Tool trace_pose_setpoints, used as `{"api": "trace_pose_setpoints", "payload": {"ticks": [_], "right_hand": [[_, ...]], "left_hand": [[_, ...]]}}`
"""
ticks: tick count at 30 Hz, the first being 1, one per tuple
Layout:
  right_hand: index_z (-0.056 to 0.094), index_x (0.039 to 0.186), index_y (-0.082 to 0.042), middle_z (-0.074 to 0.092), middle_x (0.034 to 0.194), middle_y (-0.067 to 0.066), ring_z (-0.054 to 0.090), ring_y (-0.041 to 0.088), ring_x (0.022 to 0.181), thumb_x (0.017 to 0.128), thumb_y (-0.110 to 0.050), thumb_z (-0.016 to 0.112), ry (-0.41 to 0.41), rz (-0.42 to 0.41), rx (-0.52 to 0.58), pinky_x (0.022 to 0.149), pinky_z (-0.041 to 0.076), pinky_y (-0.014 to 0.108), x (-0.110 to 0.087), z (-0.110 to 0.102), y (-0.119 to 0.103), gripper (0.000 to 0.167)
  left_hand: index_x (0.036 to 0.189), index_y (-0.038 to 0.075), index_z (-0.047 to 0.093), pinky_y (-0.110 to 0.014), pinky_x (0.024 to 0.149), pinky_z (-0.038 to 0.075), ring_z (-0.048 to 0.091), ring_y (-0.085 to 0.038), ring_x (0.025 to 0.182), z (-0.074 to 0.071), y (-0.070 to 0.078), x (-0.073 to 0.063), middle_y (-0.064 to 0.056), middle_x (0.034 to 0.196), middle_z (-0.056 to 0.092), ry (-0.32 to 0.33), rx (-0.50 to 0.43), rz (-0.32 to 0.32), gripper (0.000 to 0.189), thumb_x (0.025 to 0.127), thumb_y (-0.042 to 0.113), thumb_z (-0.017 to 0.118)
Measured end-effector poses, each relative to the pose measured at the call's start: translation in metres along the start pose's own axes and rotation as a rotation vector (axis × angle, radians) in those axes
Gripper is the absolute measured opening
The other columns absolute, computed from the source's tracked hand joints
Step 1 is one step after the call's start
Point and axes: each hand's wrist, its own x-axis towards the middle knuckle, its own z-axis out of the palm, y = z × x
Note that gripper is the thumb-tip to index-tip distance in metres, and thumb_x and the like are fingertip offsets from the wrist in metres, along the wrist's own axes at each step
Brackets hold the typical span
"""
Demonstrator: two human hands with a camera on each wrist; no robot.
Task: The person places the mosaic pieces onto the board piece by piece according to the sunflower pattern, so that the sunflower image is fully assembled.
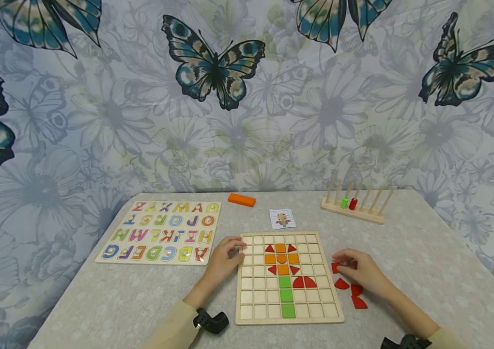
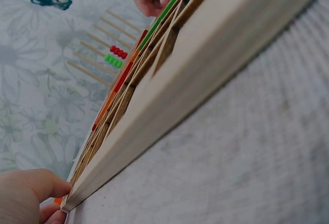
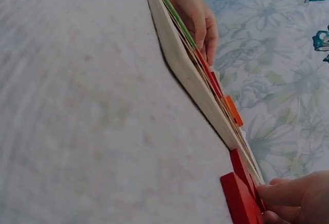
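Observation:
A wooden grid board (image 1: 257, 295) lies in front of me in the head view. It carries orange squares, an orange circle, red triangles, a column of green squares (image 1: 286, 295) and two red quarter-circle pieces (image 1: 304, 282). My left hand (image 1: 226, 257) holds the board by its upper left edge; the left wrist view shows the thumb (image 2: 54, 185) at the corner. Beside the board's right edge, my right hand (image 1: 362, 271) pinches a red piece (image 1: 335, 267), partly hidden by the fingers. Several loose red quarter-circle pieces (image 1: 359, 303) lie just below that hand.
Behind the board lies a small pattern card (image 1: 282, 219). An alphabet board (image 1: 168, 237) is at the left, and an orange block (image 1: 241, 199) sits near the back edge. At the back right stands a peg rack (image 1: 351, 212) with green and red beads.

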Motion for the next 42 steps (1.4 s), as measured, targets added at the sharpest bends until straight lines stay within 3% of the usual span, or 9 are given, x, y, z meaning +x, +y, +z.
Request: {"api": "trace_pose_setpoints", "payload": {"ticks": [7, 15, 18, 22, 30, 34, 42], "right_hand": [[0.068, 0.103, -0.008, 0.065, 0.088, -0.003, 0.049, 0.001, 0.076, 0.073, -0.015, 0.08, 0.042, -0.008, -0.061, 0.063, 0.044, 0.019, -0.003, 0.006, 0.0, 0.033], [0.069, 0.103, -0.009, 0.069, 0.097, 0.0, 0.058, 0.006, 0.088, 0.073, -0.012, 0.08, 0.106, 0.0, -0.134, 0.075, 0.05, 0.022, -0.002, 0.007, -0.005, 0.033], [0.068, 0.104, -0.008, 0.07, 0.098, 0.0, 0.059, 0.006, 0.088, 0.072, -0.012, 0.081, 0.128, -0.009, -0.112, 0.076, 0.049, 0.023, -0.003, 0.007, -0.012, 0.034], [0.067, 0.106, -0.006, 0.07, 0.098, 0.002, 0.058, 0.005, 0.087, 0.074, -0.012, 0.08, 0.093, -0.039, -0.029, 0.076, 0.05, 0.023, -0.007, 0.012, -0.029, 0.035], [0.067, 0.103, -0.006, 0.069, 0.096, 0.003, 0.058, 0.005, 0.087, 0.075, -0.013, 0.078, -0.058, -0.155, 0.051, 0.074, 0.05, 0.023, -0.013, 0.038, -0.061, 0.031], [0.068, 0.102, -0.011, 0.068, 0.097, 0.001, 0.057, 0.003, 0.088, 0.077, -0.015, 0.078, -0.125, -0.132, 0.097, 0.075, 0.05, 0.021, -0.015, 0.052, -0.068, 0.028], [0.068, 0.1, -0.014, 0.064, 0.094, -0.005, 0.052, 0.004, 0.084, 0.075, -0.018, 0.079, -0.118, -0.186, 0.055, 0.075, 0.049, 0.018, -0.017, 0.07, -0.073, 0.028]], "left_hand": [[0.104, 0.008, 0.07, -0.048, 0.099, 0.048, 0.056, -0.03, 0.118, -0.001, -0.001, -0.001, -0.009, 0.125, 0.059, -0.001, -0.003, -0.011, 0.02, 0.084, 0.007, 0.067], [0.107, 0.009, 0.069, -0.046, 0.101, 0.048, 0.056, -0.029, 0.119, -0.001, -0.005, 0.0, -0.008, 0.128, 0.057, -0.007, 0.003, -0.009, 0.021, 0.086, 0.009, 0.066], [0.107, 0.009, 0.069, -0.046, 0.101, 0.047, 0.055, -0.029, 0.12, -0.001, -0.005, 0.0, -0.008, 0.128, 0.057, -0.011, -0.002, -0.009, 0.021, 0.086, 0.009, 0.066], [0.107, 0.008, 0.069, -0.045, 0.102, 0.047, 0.054, -0.028, 0.122, -0.001, -0.005, 0.0, -0.008, 0.127, 0.058, -0.017, -0.014, -0.012, 0.02, 0.086, 0.009, 0.066], [0.107, 0.007, 0.069, -0.045, 0.102, 0.047, 0.054, -0.029, 0.122, 0.0, -0.004, 0.001, -0.01, 0.127, 0.057, -0.024, -0.015, 0.003, 0.02, 0.087, 0.009, 0.066], [0.106, 0.007, 0.069, -0.046, 0.101, 0.047, 0.054, -0.03, 0.121, 0.0, -0.004, 0.001, -0.01, 0.127, 0.058, -0.018, -0.008, 0.01, 0.02, 0.086, 0.008, 0.066], [0.106, 0.008, 0.069, -0.048, 0.1, 0.048, 0.056, -0.031, 0.119, 0.0, -0.004, 0.0, -0.01, 0.127, 0.058, -0.011, -0.006, 0.014, 0.02, 0.086, 0.008, 0.066]]}}
